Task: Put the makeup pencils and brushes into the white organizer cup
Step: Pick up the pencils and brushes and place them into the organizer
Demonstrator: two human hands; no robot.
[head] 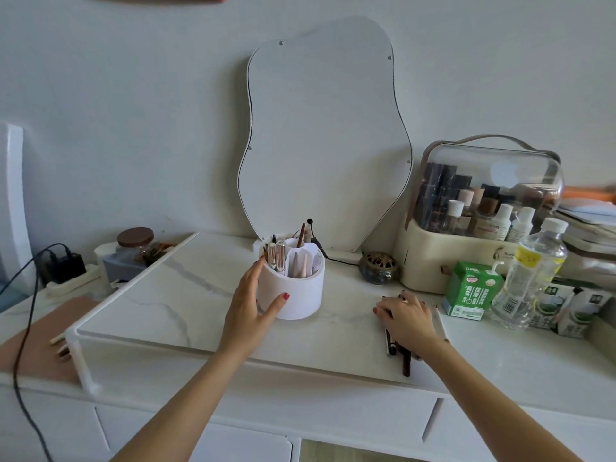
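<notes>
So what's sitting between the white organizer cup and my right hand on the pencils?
Nothing: in the head view, only bare marble surface separates the white organizer cup from the right hand on the pencils.

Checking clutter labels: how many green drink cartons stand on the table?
3: one green carton left of the water bottle, two cartons to its right, partly hidden; more may be hidden.

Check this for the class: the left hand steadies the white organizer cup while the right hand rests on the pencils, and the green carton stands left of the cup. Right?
Not quite. In the head view the green carton stands right of the white organizer cup, beside the water bottle. The left hand does steady the cup, and the right hand rests on the pencils.
</notes>
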